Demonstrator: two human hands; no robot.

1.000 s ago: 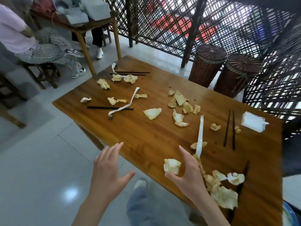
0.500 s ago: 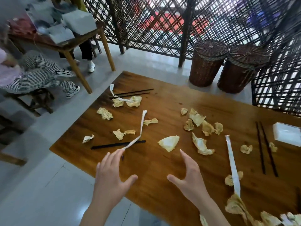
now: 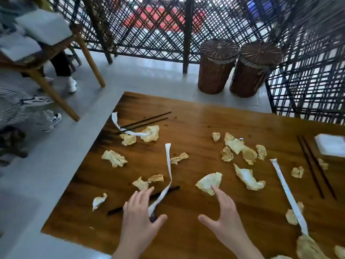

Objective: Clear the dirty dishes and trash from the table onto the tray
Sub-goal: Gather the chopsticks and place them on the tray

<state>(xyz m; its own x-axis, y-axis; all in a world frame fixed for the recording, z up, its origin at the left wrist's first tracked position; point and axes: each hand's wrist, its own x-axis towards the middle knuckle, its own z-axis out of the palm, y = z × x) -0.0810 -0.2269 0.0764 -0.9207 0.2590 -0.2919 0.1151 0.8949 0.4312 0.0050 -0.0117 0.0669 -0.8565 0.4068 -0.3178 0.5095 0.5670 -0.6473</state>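
Two bare hands reach out over the wooden table (image 3: pixel 196 124) before us; our left hand (image 3: pixel 139 219) has its fingers straight and spread, thumb out to the side, holding nothing; it hovers over the near end of a twisted white paper wrapper (image 3: pixel 169 169) and a black chopstick (image 3: pixel 162 193) that lies across the table under it, and we cannot tell whether the fingers touch either; our right hand (image 3: pixel 226 221) is likewise spread and slack, gripping nothing, its forefinger tip just at the near edge of a crumpled yellowish napkin (image 3: pixel 209 183).

Many more crumpled scraps lie scattered over the tabletop: one small piece (image 3: pixel 99 200) near the left edge; another (image 3: pixel 113 157) further up that side; a cluster (image 3: pixel 240 148) toward the right; a long torn piece (image 3: pixel 248 177) beside it; a heap (image 3: pixel 309 247) at the lower right corner; a second white wrapper (image 3: pixel 287 191) runs slanting down the right side; a third wrapper (image 3: pixel 123 128) curls at the far left beside a pair of black chopsticks (image 3: pixel 149 120); another chopstick pair (image 3: pixel 315 167) lies on the right next to a white folded napkin stack (image 3: pixel 330 144).

Beyond the table stand two wicker baskets (image 3: pixel 216 66) against a dark lattice screen (image 3: pixel 158 25); at the left a second wooden table (image 3: pixel 56 53) and a seated person's striped trousers (image 3: pixel 18 107) show.
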